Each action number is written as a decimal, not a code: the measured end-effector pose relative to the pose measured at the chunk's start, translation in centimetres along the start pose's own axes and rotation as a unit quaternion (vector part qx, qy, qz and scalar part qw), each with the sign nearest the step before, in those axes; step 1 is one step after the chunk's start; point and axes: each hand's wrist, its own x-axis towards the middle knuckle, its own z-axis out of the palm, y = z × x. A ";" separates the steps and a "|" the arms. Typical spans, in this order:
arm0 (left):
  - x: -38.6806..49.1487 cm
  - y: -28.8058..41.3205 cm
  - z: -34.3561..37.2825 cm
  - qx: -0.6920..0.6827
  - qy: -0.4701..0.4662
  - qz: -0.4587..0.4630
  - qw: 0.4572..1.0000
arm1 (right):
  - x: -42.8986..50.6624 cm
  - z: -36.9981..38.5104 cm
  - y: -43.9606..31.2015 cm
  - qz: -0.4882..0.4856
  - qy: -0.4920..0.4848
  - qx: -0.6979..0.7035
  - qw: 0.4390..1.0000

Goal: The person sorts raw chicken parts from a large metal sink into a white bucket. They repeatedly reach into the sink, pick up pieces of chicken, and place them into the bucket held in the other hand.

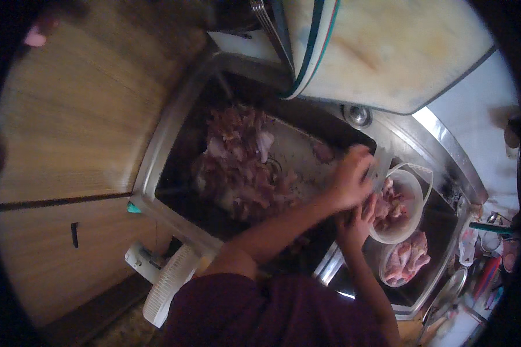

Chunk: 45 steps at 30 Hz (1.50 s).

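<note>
My left hand (354, 180), blurred, is over the divider between two sink basins, its fingers bent; whether it holds anything is unclear. My right hand (357, 223) is just below it, close to the rim of a white plastic bucket (412, 208), and what its palm holds is hidden. Pieces of raw meat (390, 208) lie in the bucket. A big heap of raw meat pieces (243, 173) fills much of the larger basin, with one separate piece (322, 152) near its far right corner. Below the bucket, a clear plastic container (388, 279) holds more raw meat (406, 259).
A large cutting board (386, 47) stands at the sink's back edge, beside several metal utensils (272, 32). Wooden cabinet panels (78, 121) rise at the left, above a white fan (169, 282). Assorted kitchen items (482, 260) crowd the right side.
</note>
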 end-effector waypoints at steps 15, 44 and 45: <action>0.1 -21.8 -23.1 0.485 0.055 -0.301 0.819 | 1.4 -1.7 -1.7 0.031 -0.062 0.037 0.997; 1.1 1.7 -6.3 -0.297 -0.063 -0.276 0.912 | 0.5 -1.1 -0.5 0.046 -0.041 0.043 0.997; 1.7 3.9 -5.0 -0.275 -0.076 -0.167 0.944 | 0.2 -0.7 -0.3 0.079 -0.075 0.057 0.992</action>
